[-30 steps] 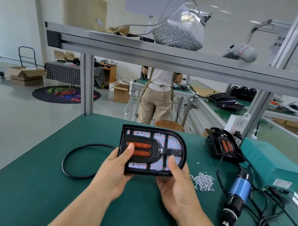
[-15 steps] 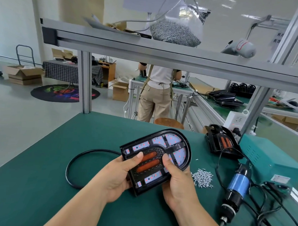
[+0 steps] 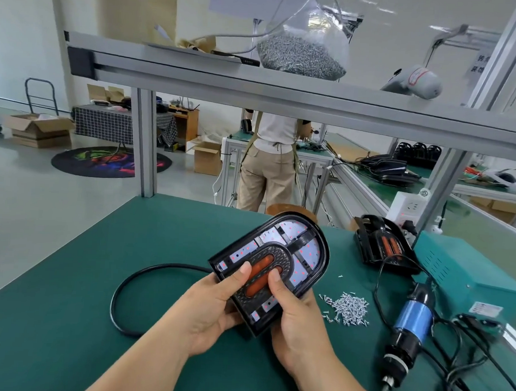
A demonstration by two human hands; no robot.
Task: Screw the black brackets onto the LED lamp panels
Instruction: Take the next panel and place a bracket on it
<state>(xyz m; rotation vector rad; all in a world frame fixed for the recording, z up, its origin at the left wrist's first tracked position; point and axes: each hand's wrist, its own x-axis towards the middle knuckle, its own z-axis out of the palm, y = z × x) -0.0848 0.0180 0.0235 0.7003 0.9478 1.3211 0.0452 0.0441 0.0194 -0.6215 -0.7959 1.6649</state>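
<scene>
The black D-shaped LED lamp panel [image 3: 306,255] is held tilted above the green-matted table [image 3: 63,290], with its rounded end away from the person. It is gripped at its straight end by the left hand [image 3: 213,308] and the right hand [image 3: 298,319], and both thumbs are laid on the black textured U-shaped bracket [image 3: 283,255] with its orange bars. Bare mat is left open toward the table's left edge, crossed only by a looped black cable [image 3: 119,289]. To the right, room is narrowed by a loose heap of small silver screws [image 3: 349,308], a blue-and-black electric screwdriver [image 3: 409,326], a second black lamp panel [image 3: 381,248] and a teal metal box [image 3: 469,272]. On the aluminium shelf [image 3: 255,86] overhead, a clear plastic bag [image 3: 301,52] is seen holding a mass of silver screws.
</scene>
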